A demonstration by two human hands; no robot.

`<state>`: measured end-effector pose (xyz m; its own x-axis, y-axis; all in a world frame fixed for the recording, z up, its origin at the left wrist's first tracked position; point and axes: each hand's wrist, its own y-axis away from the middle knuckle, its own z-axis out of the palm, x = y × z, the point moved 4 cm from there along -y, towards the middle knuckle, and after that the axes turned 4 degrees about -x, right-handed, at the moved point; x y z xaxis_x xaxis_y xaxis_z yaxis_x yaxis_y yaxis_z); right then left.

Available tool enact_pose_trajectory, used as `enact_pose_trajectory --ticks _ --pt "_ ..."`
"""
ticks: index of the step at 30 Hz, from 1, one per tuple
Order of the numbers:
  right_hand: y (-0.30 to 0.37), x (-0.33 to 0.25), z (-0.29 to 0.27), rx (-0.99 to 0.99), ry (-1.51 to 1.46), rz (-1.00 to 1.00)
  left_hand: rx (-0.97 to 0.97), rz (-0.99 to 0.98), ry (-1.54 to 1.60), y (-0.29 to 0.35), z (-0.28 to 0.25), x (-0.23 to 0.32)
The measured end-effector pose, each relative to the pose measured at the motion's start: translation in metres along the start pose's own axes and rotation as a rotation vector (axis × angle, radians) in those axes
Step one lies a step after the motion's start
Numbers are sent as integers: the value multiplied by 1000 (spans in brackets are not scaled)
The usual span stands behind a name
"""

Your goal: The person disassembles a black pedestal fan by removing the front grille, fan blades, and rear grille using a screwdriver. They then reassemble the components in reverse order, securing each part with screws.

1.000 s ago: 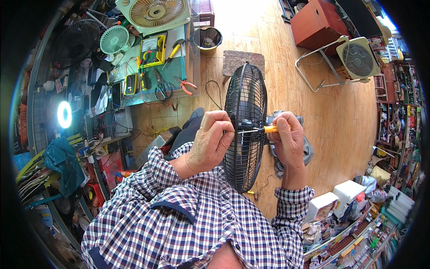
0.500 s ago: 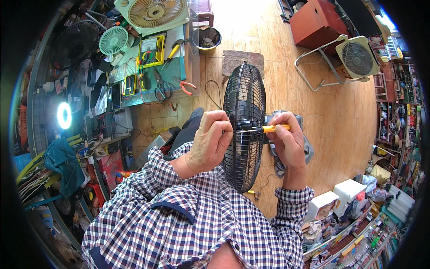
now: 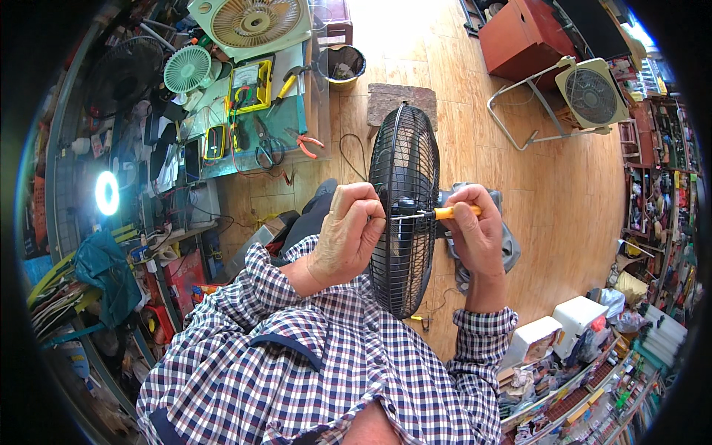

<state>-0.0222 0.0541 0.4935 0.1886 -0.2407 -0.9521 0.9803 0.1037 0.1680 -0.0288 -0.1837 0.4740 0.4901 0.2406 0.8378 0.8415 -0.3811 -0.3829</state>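
A black fan (image 3: 404,267) with a round wire guard stands edge-on in front of me. My right hand (image 3: 476,230) grips a screwdriver (image 3: 445,213) by its yellow handle, thumb and fingers wrapped round it. The shaft points left across the guard's rim, its tip close to my left fingers. My left hand (image 3: 348,230) is closed, with the fingertips pinched at the left edge of the guard. Whether a small part sits between those fingertips is hidden.
At the left, a workbench (image 3: 297,133) carries a yellow multimeter (image 3: 251,85), a hammer (image 3: 289,81), scissors (image 3: 267,144), red-handled pliers (image 3: 305,142) and other fans. Beyond the fan are a wooden stool (image 3: 400,96) and a bin (image 3: 343,65). Crowded shelves (image 3: 667,208) line the right.
My right hand and the screwdriver have shifted only very slightly. My left hand and the fan look the same.
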Motion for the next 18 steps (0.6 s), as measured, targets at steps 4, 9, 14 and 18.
enact_pose_trajectory --ticks 4,9,14,18 --pt "-1 4 -6 -4 -10 -19 2 -2 -5 0 0 1" --pt "-1 6 -1 15 -4 -31 -10 -9 13 -2 -1 3" --pt "-5 12 -15 -68 -39 6 9 -2 2 -1 -1 3" --pt "-4 5 -5 -43 -32 23 -2 -1 -3 -2 -1 1"
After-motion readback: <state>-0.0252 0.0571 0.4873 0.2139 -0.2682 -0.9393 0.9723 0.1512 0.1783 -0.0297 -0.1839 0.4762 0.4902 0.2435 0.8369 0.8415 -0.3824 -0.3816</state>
